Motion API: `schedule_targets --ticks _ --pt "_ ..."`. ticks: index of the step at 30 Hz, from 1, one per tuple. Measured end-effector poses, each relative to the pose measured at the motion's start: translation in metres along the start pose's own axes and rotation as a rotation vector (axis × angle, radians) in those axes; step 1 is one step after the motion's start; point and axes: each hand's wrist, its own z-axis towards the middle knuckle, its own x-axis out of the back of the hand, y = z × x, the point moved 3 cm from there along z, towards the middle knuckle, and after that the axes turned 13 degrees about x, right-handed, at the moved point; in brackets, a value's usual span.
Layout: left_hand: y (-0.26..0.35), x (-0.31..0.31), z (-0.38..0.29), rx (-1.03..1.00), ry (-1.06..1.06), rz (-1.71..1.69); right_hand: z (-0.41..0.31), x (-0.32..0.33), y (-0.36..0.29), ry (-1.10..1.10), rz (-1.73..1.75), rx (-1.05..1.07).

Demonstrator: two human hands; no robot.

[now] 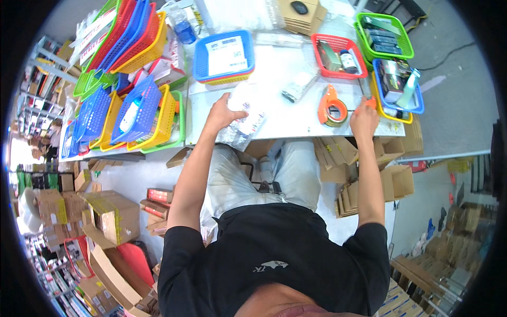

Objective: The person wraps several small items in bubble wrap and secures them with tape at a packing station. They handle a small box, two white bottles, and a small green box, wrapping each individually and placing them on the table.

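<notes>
My left hand (224,115) grips a clear bubble-wrapped package (246,126) at the table's front edge, the thumb across its top. My right hand (363,120) is further right by the same edge, its fingers closed around a small orange object (370,103); most of that object is hidden, so its kind is unclear. Between the hands, nearer the right one, an orange tape dispenser (327,104) lies with a roll of tape in it. A second bubble-wrapped package (300,84) rests on the white table (277,119) beyond them.
A blue basket (196,59) holding printed sheets stands behind my left hand. Stacked coloured baskets (142,43) crowd the left. A red basket (317,55), a green basket (410,43) and a blue basket (419,93) hold goods at the right. Cardboard boxes (400,182) sit below the table.
</notes>
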Motion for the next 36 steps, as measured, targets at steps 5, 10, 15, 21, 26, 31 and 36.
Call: schedule_targets --ticks 5,10,15,21,26,31,36 --pt "-0.006 0.003 -0.016 -0.056 0.024 -0.161 -0.033 0.011 -0.161 -0.175 0.993 -0.176" --pt "-0.020 -0.004 -0.026 -0.137 0.058 -0.317 -0.023 -0.058 -0.271 -0.420 1.596 -0.442" --pt "-0.015 -0.005 -0.049 -0.318 0.184 -0.466 -0.003 -0.041 -0.290 -0.277 1.557 -0.192" --pt "-0.025 -0.042 -0.054 -0.314 0.297 -0.483 0.001 -0.027 -0.263 -0.034 1.311 0.088" --pt "-0.041 -0.043 -0.055 -0.361 0.450 -0.353 -0.013 -0.024 -0.262 -0.028 1.430 -0.016" --pt "-0.039 -0.024 -0.094 -0.395 0.572 -0.445 -0.010 -0.023 -0.266 0.056 1.500 0.000" --pt "-0.029 -0.013 -0.101 -0.402 0.478 -0.438 -0.005 -0.024 -0.267 0.052 1.539 0.024"
